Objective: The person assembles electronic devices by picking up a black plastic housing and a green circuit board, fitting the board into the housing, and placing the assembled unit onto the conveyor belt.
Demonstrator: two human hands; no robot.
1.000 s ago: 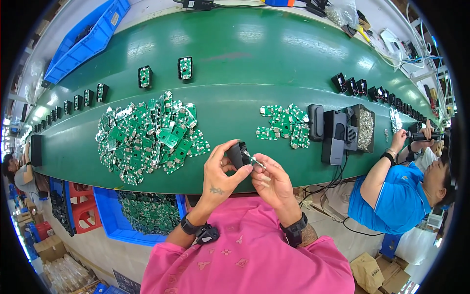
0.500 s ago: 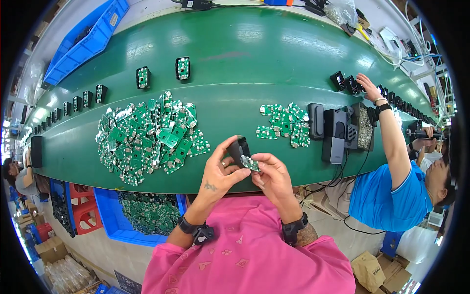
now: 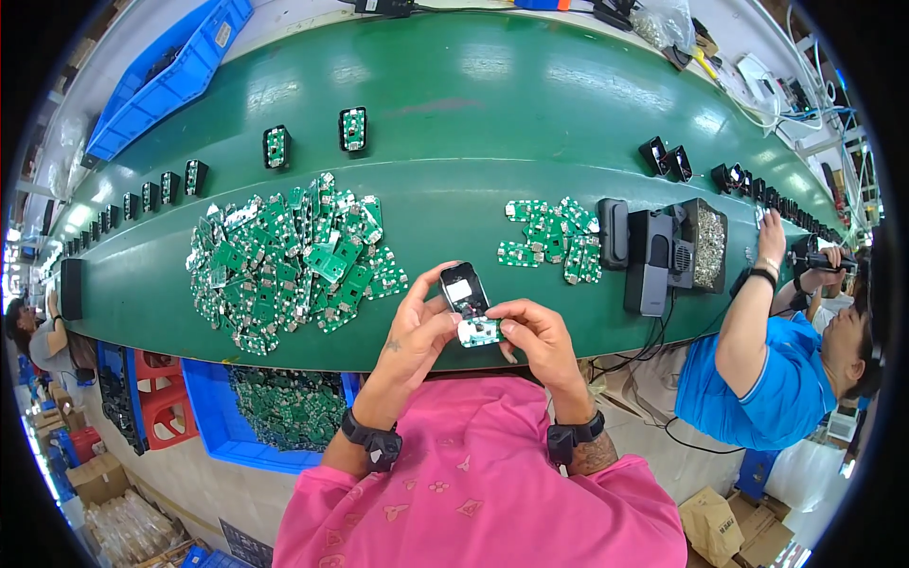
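In front of my chest, my left hand [image 3: 419, 322] is closed round a black plastic housing [image 3: 463, 287], whose open side faces up and shows a pale patch inside. A small green circuit board [image 3: 481, 331] lies across the near end of the housing. My right hand [image 3: 536, 339] pinches that board at its right edge, and my left thumb is close to its left edge. To the left on the green bench is a big heap of circuit boards [image 3: 284, 260]. A smaller group of boards [image 3: 554, 237] lies to the right.
Filled housings [image 3: 353, 130] stand in a row at the far left. Black and grey devices [image 3: 649, 260] and a tray of small metal parts [image 3: 708, 246] sit at right. A co-worker in blue [image 3: 762, 369] reaches over the bench there. A blue crate [image 3: 213, 417] of boards stands below the edge.
The housing has turned so its open side shows, and the board has swung flat across its near end. The co-worker's hand has drawn back from the black housings at right.
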